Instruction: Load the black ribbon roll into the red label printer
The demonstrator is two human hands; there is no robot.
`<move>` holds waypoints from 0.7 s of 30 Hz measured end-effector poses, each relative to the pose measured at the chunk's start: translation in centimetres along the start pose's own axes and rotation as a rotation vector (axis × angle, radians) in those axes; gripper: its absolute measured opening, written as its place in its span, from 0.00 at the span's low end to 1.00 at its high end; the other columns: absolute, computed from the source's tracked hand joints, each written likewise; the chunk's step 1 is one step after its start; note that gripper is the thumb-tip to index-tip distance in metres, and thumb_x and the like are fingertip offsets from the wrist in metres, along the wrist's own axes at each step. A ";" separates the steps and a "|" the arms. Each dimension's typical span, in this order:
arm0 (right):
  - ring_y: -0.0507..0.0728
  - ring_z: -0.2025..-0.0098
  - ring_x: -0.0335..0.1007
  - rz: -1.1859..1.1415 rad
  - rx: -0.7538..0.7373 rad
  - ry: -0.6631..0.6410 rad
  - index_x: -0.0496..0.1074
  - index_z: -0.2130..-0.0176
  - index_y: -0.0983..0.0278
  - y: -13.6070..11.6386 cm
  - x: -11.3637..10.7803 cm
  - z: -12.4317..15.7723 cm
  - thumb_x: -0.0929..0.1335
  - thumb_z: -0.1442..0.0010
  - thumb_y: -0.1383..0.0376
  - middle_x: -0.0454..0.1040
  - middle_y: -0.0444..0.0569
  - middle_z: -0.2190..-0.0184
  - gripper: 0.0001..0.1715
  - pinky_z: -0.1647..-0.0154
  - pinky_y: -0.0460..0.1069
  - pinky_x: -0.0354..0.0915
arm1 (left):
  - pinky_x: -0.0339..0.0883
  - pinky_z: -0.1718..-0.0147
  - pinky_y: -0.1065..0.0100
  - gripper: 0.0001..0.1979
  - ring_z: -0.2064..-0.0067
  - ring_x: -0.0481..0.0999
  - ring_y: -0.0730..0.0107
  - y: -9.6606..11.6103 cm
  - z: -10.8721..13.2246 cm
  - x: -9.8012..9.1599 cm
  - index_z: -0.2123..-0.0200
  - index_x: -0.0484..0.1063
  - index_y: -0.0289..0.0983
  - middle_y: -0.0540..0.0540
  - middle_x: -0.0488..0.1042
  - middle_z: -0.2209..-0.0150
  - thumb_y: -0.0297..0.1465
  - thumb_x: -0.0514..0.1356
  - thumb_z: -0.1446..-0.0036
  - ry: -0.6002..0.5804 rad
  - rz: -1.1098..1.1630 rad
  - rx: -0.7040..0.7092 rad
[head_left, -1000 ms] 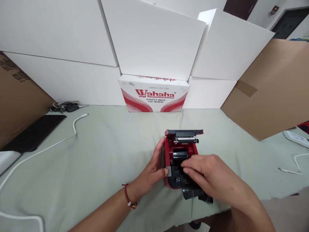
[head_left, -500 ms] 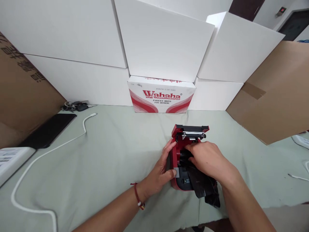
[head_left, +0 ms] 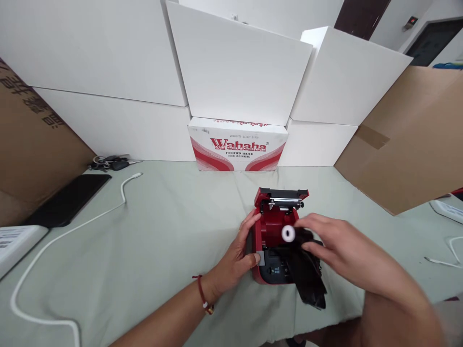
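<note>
A small red and black printer (head_left: 274, 229), with its lid (head_left: 284, 195) raised, stands on the cloth in front of me. My left hand (head_left: 241, 254) steadies its left side, thumb on a grey tab and fingers along the red wall. Pinched between the thumb and fingers of my right hand (head_left: 334, 246) is a black ribbon roll (head_left: 303, 236), its white core end pointing left above the red bay. Loose black film (head_left: 307, 279) trails from the roll over the printer's front panel (head_left: 277, 271) and right edge.
Behind the printer is a Wahaha water carton (head_left: 238, 147) before white boxes (head_left: 238, 62). At left lie keys (head_left: 112, 163), a black phone-like slab (head_left: 74, 197), a white cable (head_left: 90, 226) and a white box (head_left: 21, 243). Cardboard (head_left: 405, 144) stands at right, near another white cable end (head_left: 441, 262).
My right hand has lifted the black ribbon roll out of the printer's bay and moved right, so the white core end and red interior now show. My left hand keeps its hold.
</note>
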State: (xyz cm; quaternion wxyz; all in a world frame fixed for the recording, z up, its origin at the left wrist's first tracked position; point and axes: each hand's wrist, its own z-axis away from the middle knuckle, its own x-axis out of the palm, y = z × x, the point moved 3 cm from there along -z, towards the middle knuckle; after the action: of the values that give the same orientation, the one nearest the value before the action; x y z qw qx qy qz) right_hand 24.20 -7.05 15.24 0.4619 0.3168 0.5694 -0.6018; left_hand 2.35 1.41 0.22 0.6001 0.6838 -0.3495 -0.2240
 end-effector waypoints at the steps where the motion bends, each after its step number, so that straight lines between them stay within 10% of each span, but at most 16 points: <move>1: 0.60 0.50 0.78 -0.040 0.007 0.033 0.74 0.39 0.56 1.2 -0.8 1.4 0.63 0.26 0.57 0.80 0.52 0.45 0.21 0.48 0.54 0.72 | 0.38 0.22 0.36 0.40 0.18 0.37 0.43 0.0 0.0 0.0 0.24 0.53 0.56 0.51 0.38 0.18 0.41 0.64 0.36 0.000 0.004 0.011; 5: 0.62 0.56 0.80 -0.042 0.254 0.078 0.74 0.36 0.56 8.4 -2.2 4.4 0.63 0.28 0.48 0.83 0.54 0.48 0.29 0.54 0.56 0.74 | 0.41 0.22 0.37 0.40 0.18 0.38 0.43 -0.2 -0.1 0.0 0.25 0.54 0.54 0.50 0.39 0.18 0.46 0.64 0.36 0.001 0.015 0.017; 10: 0.66 0.44 0.80 0.060 0.510 -0.128 0.81 0.45 0.63 15.0 0.5 2.6 0.66 0.37 0.67 0.83 0.56 0.44 0.24 0.40 0.58 0.71 | 0.40 0.22 0.36 0.39 0.18 0.40 0.42 0.0 -0.1 0.0 0.25 0.54 0.54 0.50 0.40 0.18 0.44 0.64 0.36 0.009 0.028 -0.011; 21: 0.63 0.43 0.78 -0.027 0.291 -0.164 0.78 0.39 0.63 10.2 3.0 0.0 0.69 0.37 0.64 0.81 0.56 0.41 0.27 0.42 0.54 0.71 | 0.42 0.23 0.36 0.40 0.18 0.39 0.42 -0.2 -0.1 -0.1 0.25 0.54 0.55 0.49 0.40 0.18 0.49 0.64 0.36 -0.001 0.025 -0.014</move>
State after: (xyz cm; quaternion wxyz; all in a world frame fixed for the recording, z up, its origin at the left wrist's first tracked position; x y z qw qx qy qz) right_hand 32.46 -6.86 8.49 0.4478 0.3228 0.4407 -0.7078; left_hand 2.35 1.57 0.07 0.6076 0.6748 -0.3567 -0.2193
